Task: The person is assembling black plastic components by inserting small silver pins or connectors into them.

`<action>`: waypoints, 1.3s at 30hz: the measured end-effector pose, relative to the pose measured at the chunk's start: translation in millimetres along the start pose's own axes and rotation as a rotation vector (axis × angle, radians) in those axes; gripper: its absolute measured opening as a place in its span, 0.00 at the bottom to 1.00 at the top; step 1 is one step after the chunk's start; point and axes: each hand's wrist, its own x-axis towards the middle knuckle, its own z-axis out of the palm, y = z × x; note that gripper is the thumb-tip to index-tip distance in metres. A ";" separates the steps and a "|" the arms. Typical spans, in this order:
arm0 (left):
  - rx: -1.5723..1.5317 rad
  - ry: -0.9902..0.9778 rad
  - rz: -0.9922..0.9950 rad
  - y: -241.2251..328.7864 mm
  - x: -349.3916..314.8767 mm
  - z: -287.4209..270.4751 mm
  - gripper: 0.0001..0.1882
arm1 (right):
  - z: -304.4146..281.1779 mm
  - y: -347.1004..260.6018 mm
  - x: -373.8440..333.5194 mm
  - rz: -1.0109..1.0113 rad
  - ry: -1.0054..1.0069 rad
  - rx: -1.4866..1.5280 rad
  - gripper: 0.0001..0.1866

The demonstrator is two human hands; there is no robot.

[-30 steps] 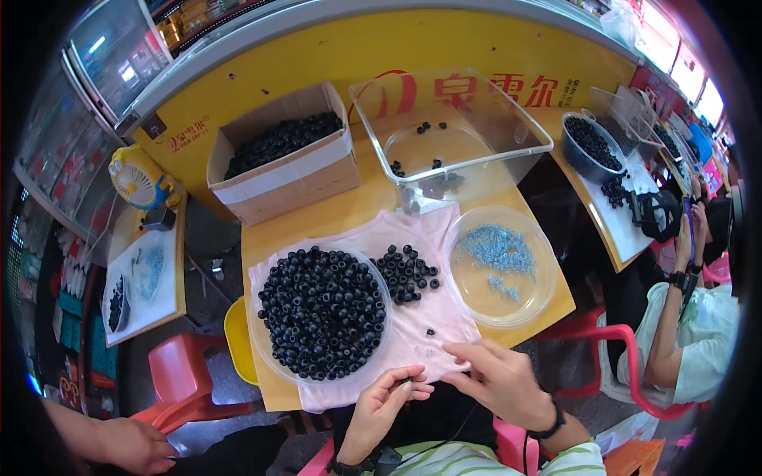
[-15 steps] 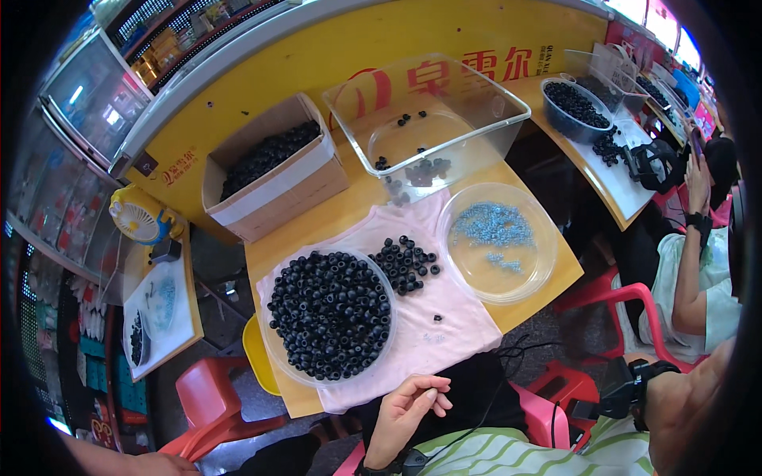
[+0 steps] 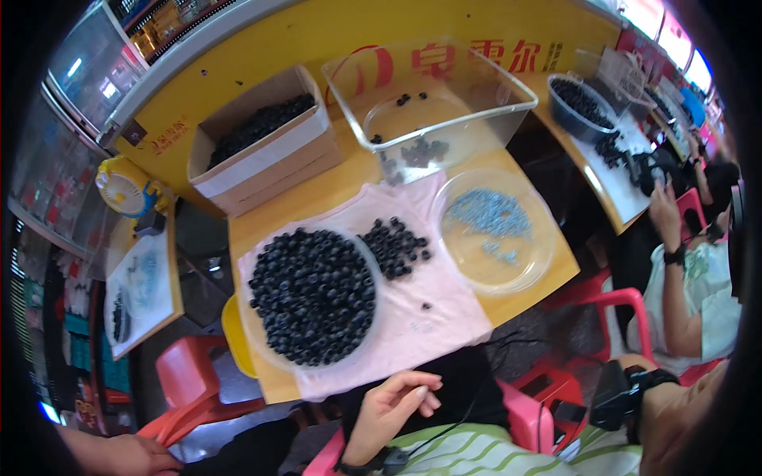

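Compared with a second ago, our right hand [image 3: 675, 420] has left the near edge of the pink cloth [image 3: 444, 337] and now shows only in part at the lower right, black strap and device [image 3: 615, 393] at its wrist; fingers don't show, so we can't tell whether that grip is apart or together. Our left hand [image 3: 393, 408] remains just off the surface's [image 3: 556, 266] near edge, over the dark trousers [image 3: 464, 377], fingers loosely curled, thumb beside them; we can't tell if that grip is closed on anything small. Earlier both hands met there.

Beads basically unchanged: one lone black bead [image 3: 426, 305] on the cloth toward the near edge, small pale bits [image 3: 417, 325] just beside it, loose black pile [image 3: 394, 247] farther in, touching or just beside the full round tub [image 3: 375, 313] by the left edge. Blue pieces [image 3: 488, 213] sit in the clear round tray [image 3: 508, 278] at the right edge. Cardboard box [image 3: 270, 170] stays at the far-left corner, clear bin [image 3: 476, 139] along the far edge. Whole view has shifted a bit since then
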 end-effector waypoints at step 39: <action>-0.277 0.179 0.317 -4.0 2.7 -11.4 0.13 | 91.8 -24.3 56.7 -0.267 0.143 0.039 0.12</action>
